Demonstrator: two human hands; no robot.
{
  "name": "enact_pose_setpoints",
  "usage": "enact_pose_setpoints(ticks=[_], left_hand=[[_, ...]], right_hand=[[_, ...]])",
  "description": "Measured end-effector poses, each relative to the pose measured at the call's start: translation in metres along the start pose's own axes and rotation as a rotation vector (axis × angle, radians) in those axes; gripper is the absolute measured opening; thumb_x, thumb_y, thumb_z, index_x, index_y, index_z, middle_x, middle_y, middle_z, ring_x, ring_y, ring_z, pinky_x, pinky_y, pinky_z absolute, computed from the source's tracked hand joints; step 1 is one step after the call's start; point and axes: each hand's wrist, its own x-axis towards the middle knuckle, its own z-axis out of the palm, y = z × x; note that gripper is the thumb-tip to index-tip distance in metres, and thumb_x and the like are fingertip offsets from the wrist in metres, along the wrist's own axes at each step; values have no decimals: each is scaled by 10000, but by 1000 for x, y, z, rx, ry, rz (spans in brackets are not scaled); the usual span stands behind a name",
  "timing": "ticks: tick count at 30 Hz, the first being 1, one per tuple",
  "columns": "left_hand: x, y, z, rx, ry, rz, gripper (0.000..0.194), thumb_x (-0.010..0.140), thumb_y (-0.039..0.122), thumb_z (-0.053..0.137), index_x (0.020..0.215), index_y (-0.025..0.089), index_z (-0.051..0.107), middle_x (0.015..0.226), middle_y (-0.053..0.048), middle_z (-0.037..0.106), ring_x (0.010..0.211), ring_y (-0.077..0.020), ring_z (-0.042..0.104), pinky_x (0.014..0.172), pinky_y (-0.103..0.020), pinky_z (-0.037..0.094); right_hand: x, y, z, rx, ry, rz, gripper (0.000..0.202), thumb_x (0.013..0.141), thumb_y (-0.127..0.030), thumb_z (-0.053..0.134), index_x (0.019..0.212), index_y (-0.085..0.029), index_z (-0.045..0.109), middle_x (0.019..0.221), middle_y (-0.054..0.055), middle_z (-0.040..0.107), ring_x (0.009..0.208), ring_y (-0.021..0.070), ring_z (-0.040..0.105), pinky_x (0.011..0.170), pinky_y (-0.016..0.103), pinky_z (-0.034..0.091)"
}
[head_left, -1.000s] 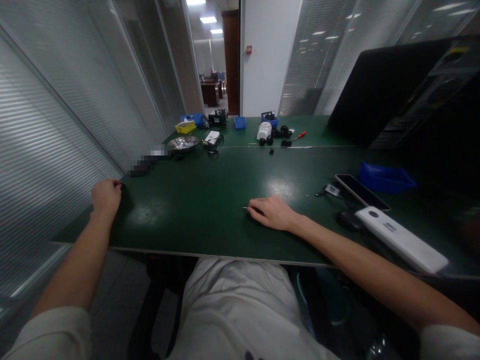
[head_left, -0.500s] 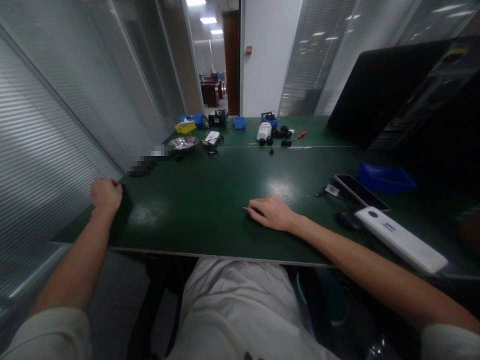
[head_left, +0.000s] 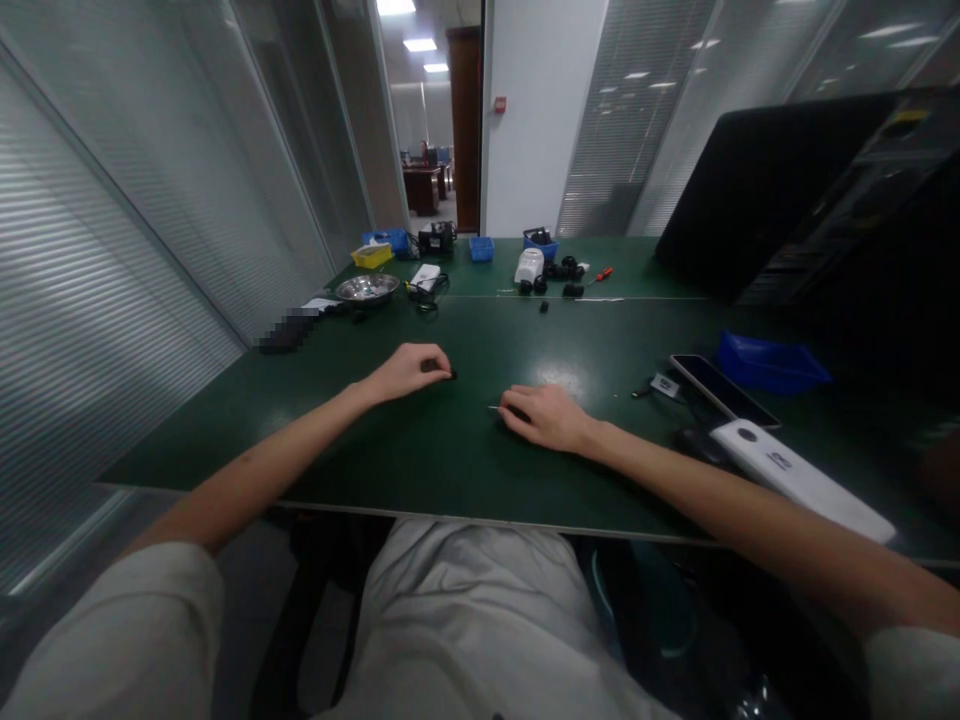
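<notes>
Over the middle of the green table, my left hand pinches a small black piece between thumb and fingertips. The piece is too small to name more closely. To its right my right hand rests low at the tabletop, fingers curled round a thin, pale, pointed tool. Only the tool's tip sticks out on the left; the rest is hidden in the hand. A short gap separates the two hands. Another small black piece lies on the table beyond them.
On the right lie a phone, a blue tray and a long white device. A metal bowl, a cabled white box, a yellow tray and a red screwdriver are farther back. A large black monitor stands right.
My left hand has swung from the table's left edge to the middle, and a small black piece now shows at its fingertips. The right hand has barely moved.
</notes>
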Motion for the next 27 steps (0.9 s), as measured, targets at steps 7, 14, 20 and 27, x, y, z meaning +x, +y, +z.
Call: enact_pose_setpoints(ticks=[7, 14, 20, 27], left_hand=[[20, 6, 50, -116, -24, 41, 232, 922, 356, 704, 970, 131, 722, 992, -85, 710, 833, -164, 622, 759, -275, 456], [11, 23, 55, -253, -55, -16, 399, 882, 373, 755, 1202, 150, 669, 993, -74, 724, 768, -146, 593, 685, -260, 427], [7, 41, 66, -184, -76, 14, 401, 903, 353, 721, 1258, 171, 687, 881, -46, 678, 710, -149, 559, 663, -263, 425], [5, 46, 65, -133, -53, 89, 259, 952, 348, 665, 1110, 167, 762, 921, -71, 657, 746, -156, 578, 691, -270, 441]], right_hand=[[18, 26, -1, -6, 37, 85, 263, 1033, -407, 468, 1057, -204, 635, 972, 55, 707, 734, 161, 583, 640, 286, 284], [15, 21, 12, 84, 92, 132, 224, 1011, -396, 506, 1003, -210, 631, 952, 31, 698, 746, 151, 575, 655, 280, 294], [4, 15, 9, 105, 79, 90, 196, 1000, -372, 525, 992, -205, 629, 948, 39, 688, 771, 157, 580, 673, 277, 309], [3, 17, 4, 62, 37, 74, 230, 1011, -391, 505, 975, -204, 634, 938, 41, 666, 753, 153, 562, 660, 278, 295]])
